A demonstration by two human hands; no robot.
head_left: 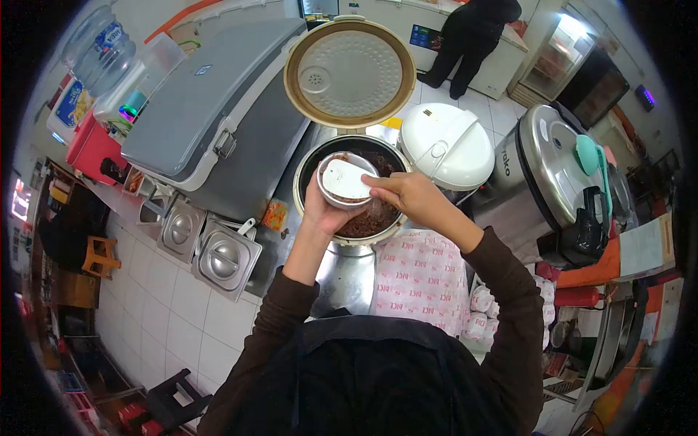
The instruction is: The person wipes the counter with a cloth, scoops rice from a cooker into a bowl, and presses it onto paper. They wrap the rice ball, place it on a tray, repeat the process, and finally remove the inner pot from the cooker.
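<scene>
My left hand (320, 211) is wrapped round a small metal-looking bowl (356, 158) and holds it above an open rice cooker (299, 190). My right hand (408, 195) grips a white rice paddle (343, 179), its flat blade lying across the bowl's mouth. The blade hides most of what the bowl contains. Dark reddish-brown rice (371, 224) fills the cooker below both hands. Hinged at the far side, the cooker's round lid (352, 73) stands raised. Printed wrapping paper (420, 280) lies in front of the cooker, to the right.
A large grey cooler box (218, 94) stands at the left, beside lidded steel pans (227, 256). To the right are a closed white cooker (445, 149) and a big steel cooker (534, 174). Several wrapped packets (478, 320) sit near my right forearm. A person (472, 40) stands at the back.
</scene>
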